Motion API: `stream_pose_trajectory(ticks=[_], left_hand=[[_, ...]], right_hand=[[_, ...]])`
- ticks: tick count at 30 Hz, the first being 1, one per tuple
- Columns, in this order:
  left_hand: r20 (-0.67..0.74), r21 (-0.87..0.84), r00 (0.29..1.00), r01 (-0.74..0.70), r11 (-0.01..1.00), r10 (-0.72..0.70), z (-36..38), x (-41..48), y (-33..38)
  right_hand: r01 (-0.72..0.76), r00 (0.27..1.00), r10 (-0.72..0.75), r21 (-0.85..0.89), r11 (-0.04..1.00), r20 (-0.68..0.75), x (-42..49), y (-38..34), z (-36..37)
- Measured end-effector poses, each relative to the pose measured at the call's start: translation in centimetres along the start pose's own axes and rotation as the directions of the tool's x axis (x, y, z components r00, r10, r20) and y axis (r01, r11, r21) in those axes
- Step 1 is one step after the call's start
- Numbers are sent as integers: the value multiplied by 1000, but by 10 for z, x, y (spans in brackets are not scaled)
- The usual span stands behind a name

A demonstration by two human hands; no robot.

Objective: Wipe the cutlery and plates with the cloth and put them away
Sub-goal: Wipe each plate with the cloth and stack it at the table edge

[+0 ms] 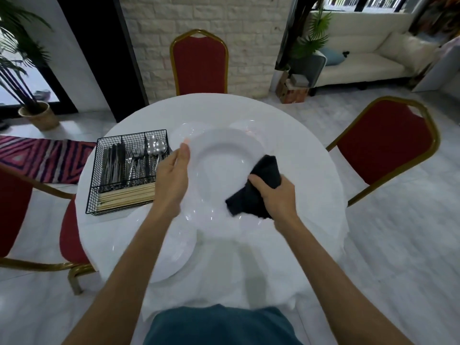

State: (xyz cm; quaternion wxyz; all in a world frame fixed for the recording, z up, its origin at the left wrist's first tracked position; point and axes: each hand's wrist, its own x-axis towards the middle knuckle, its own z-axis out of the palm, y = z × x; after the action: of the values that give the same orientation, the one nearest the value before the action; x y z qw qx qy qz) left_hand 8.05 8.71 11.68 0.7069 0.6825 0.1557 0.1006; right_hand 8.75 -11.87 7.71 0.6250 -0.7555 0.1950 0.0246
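While L hand (171, 175) holds plate (224, 155) face-up, R hand (276, 195) grips cloth (267, 168).

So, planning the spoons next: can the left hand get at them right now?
Likely yes: the spoons lie uncovered in the wire basket beside the left hand, though it must first let go of the plate.

A white brick wall (206, 33) closes the far side, with a dark pillar (99, 46) to its left. Red gold-framed chairs surround the white-draped round worktop (139, 115): a far chair (199, 63), a right chair (380, 150) and a left chair (15, 207). At far right a cream sofa (368, 51) sits under bright windows (348, 2). At far left, a potted palm (37, 115) and a striped rug (42, 158) rest on the pale floor (385, 232).
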Motion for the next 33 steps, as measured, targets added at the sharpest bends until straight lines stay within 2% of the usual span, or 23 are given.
stream_pose_trajectory(ticks=[2,3,5,8,10,13,15,17,18,20,22,24,26,28,30,31,33], left_hand=[[-135,-106,990,22,994,-36,19,-13,-10],[-136,-129,989,48,991,-66,25,-21,-15],[-58,-116,987,140,983,-148,23,-22,-25],[98,30,968,229,973,-231,0,-5,-23],[237,85,941,229,970,-243,-7,7,-12],[474,287,852,92,953,-225,1,4,4],[487,294,854,39,955,-185,10,-2,9],[413,223,905,4,975,-98,12,-5,7],[357,179,931,11,984,-75,11,-5,7],[200,55,977,64,996,-74,10,-1,3],[9,-97,994,107,990,-106,18,2,-5],[-184,-211,972,104,972,-144,36,-5,-13],[-269,-295,941,125,947,-207,52,-16,-25],[-212,-336,931,216,917,-297,54,-24,-44],[-174,-162,922,321,933,-347,46,-24,-62],[-217,-40,926,309,950,-310,40,-23,-66],[-331,144,941,128,981,-75,33,-23,-66]], right_hand=[[-213,975,222,247,946,-12,-5,15,9],[-257,962,271,287,923,-10,-6,20,10],[-249,965,261,241,938,-21,-3,23,1],[-92,996,92,85,992,-2,9,15,-26],[85,990,-76,-77,993,121,14,-1,-39],[349,910,-228,-343,872,346,14,-27,-41],[413,888,-259,-410,813,380,13,-41,-42],[414,903,-308,-408,814,301,12,-44,-45],[394,918,-335,-379,837,215,10,-41,-46],[314,945,-327,-202,928,-31,5,-27,-40],[169,965,-146,93,981,-219,-9,-6,-17],[-13,975,90,355,935,-202,-25,11,11],[-132,959,232,463,876,-165,-31,22,27],[-125,951,234,438,890,-204,-24,28,24],[-60,957,151,338,939,-247,-16,27,11],[-19,962,89,261,965,-258,-14,26,4],[87,963,-62,85,993,-263,-15,22,-6]])
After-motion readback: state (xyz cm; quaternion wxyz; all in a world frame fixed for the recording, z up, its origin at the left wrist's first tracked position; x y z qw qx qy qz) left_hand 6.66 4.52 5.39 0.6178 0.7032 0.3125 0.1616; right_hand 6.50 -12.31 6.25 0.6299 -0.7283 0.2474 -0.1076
